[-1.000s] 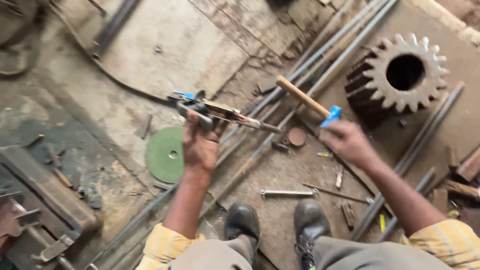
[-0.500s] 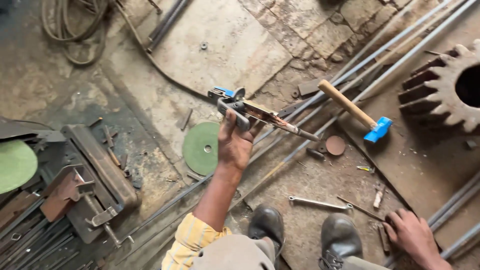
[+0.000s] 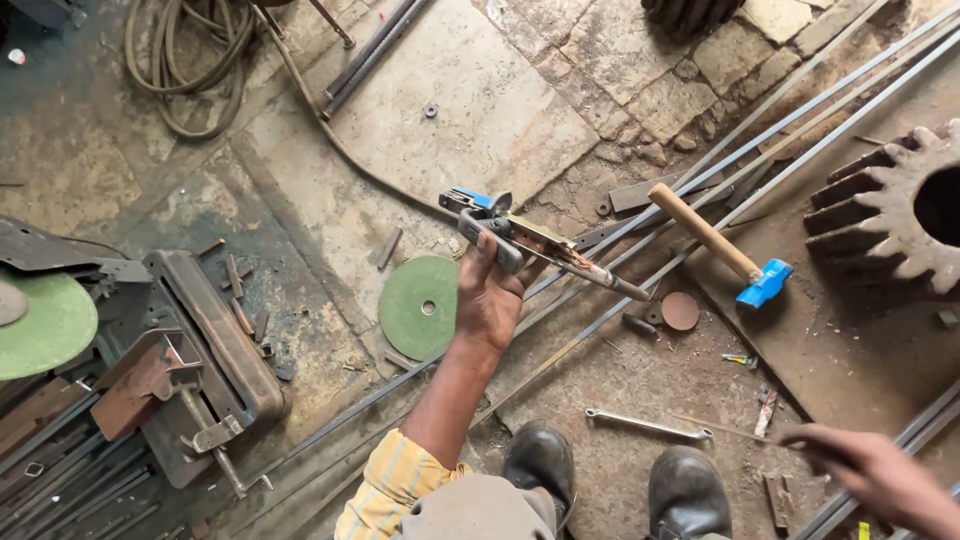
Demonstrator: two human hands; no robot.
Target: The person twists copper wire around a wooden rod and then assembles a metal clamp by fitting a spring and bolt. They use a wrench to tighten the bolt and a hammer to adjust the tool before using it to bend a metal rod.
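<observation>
My left hand (image 3: pixel 490 300) is raised over the floor, gripping a welding electrode holder (image 3: pixel 520 240) with a blue-tipped lever and a metal nose pointing right; its cable (image 3: pixel 340 150) trails away to the upper left. My right hand (image 3: pixel 870 470) is low at the bottom right, fingers pinched on a thin metal rod (image 3: pixel 730 428) that points left just above the floor. A wooden-handled hammer (image 3: pixel 715 245) with a blue head lies on the floor to the right of the holder, apart from both hands.
Long steel bars (image 3: pixel 800 110) cross the floor diagonally. A green grinding disc (image 3: pixel 420 305) lies left of my forearm, a wrench (image 3: pixel 645 425) near my boots (image 3: pixel 540 460). A big rusty gear (image 3: pixel 890 210) sits right, a cut-off machine (image 3: pixel 190 350) left, coiled hose (image 3: pixel 190 60) top left.
My right hand let go of the hammer, which now lies on the floor, then dropped to the lower right and closed on a thin rod. The left hand kept hold of the holder.
</observation>
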